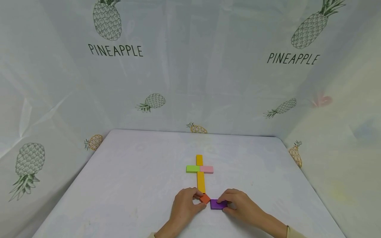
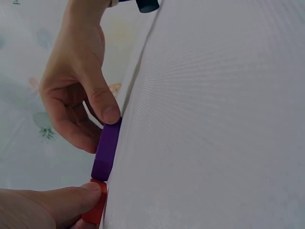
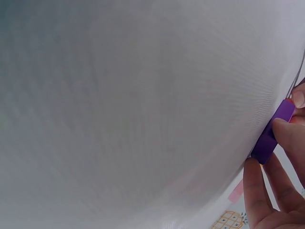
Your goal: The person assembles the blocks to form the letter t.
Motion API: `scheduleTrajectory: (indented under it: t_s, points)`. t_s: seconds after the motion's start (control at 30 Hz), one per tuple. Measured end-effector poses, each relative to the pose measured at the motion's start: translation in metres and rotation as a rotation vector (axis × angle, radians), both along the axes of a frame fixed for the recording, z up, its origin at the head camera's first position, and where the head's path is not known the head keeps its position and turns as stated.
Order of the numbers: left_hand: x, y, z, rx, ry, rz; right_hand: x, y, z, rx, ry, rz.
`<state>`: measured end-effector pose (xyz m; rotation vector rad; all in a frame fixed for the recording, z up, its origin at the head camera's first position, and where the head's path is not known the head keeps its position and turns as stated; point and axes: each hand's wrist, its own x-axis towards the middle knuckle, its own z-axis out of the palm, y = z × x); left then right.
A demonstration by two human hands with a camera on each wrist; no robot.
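1. Flat purple rectangular block (image 1: 218,204) lies on the white desk (image 1: 125,185), pinched by right hand (image 1: 242,206).
2. Small orange block (image 1: 205,198) touches it, pinched by left hand (image 1: 185,206).
3. Long yellow bar (image 1: 200,181) just beyond, with green block (image 1: 192,169) and pink block (image 1: 206,169) across it.

Left hand (image 1: 185,204) and right hand (image 1: 238,204) low, side by side, fingers curled in pinching grip.

Five blocks: one yellow (image 1: 200,178), green (image 1: 192,169), pink (image 1: 206,169), orange (image 1: 205,198), purple (image 1: 218,205).
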<state>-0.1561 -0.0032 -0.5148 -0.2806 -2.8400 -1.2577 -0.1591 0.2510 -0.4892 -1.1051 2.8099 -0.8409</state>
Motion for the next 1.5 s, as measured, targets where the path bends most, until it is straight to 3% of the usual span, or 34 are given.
scheduleTrajectory:
  t_s: [0.4, 0.67, 1.1, 1.3, 1.5]
  points:
    - [-0.001, 0.001, -0.001, -0.015, 0.009, -0.002, -0.001, 0.002, -0.002, -0.048, 0.059, 0.052]
    - [-0.001, 0.004, -0.002, -0.025, 0.000, 0.006, 0.001, 0.004, 0.002, -0.005, 0.035, 0.040]
    - [-0.001, 0.001, 0.001, -0.014, -0.012, -0.028, 0.002, 0.015, 0.005, -0.029, -0.024, 0.047]
    - [-0.004, -0.015, 0.008, -0.069, 0.050, -0.063, 0.000, 0.023, 0.009, -0.011, -0.028, -0.001]
    - [-0.017, -0.049, 0.018, -0.191, 0.128, -0.062, -0.005, 0.036, 0.019, 0.012, 0.054, -0.032]
